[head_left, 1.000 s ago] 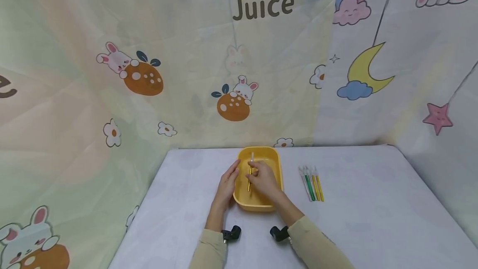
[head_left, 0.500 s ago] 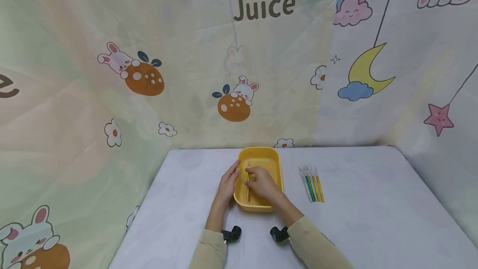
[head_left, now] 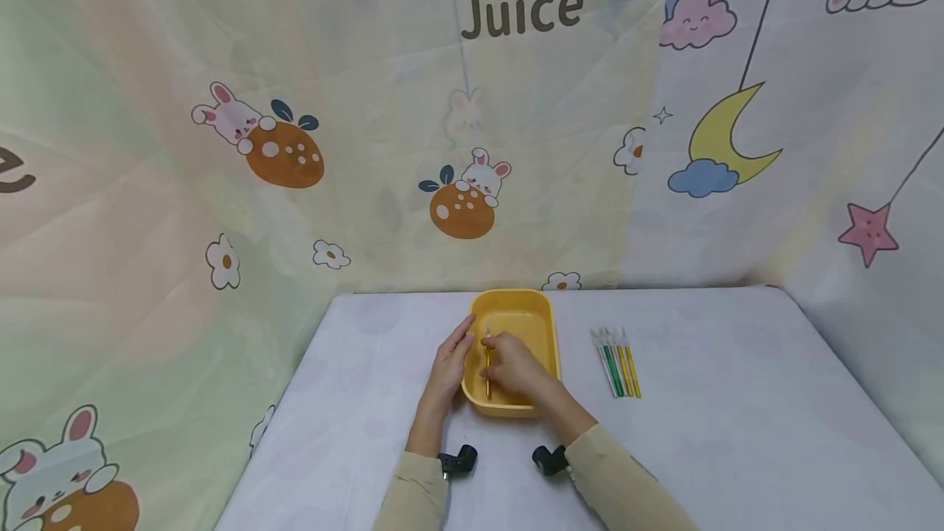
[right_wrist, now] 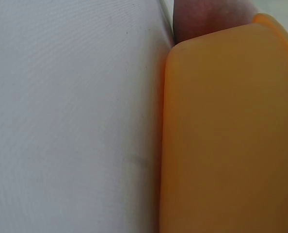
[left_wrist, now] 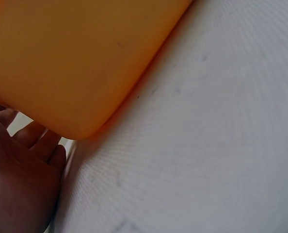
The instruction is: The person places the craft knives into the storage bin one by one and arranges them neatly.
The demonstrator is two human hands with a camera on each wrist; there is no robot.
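Note:
A yellow rectangular tray (head_left: 542,322) stands on the table in the head view. Over its inside, my right hand (head_left: 516,363) pinches a slim yellow pen (head_left: 488,360) with a pale tip pointing away from me. The pen lies lengthwise, low near the tray's left wall. Along the outside of that wall my left hand (head_left: 447,363) rests with fairly straight fingers, steadying the tray's side. The left wrist view shows the tray's wall (left_wrist: 86,63) with the left hand's fingers beside its corner. In the right wrist view the tray's outer wall (right_wrist: 231,131) hides the pen.
Right of the tray, several slim pens (head_left: 615,363) in white, green and yellow lie side by side, pale tips away from me. The table (head_left: 737,416) has a white cloth. A printed cloth backdrop (head_left: 383,146) rises behind and at both sides.
My right hand has brought the yellow pen a little toward me and to the left inside the tray. The left hand and the tray stay put.

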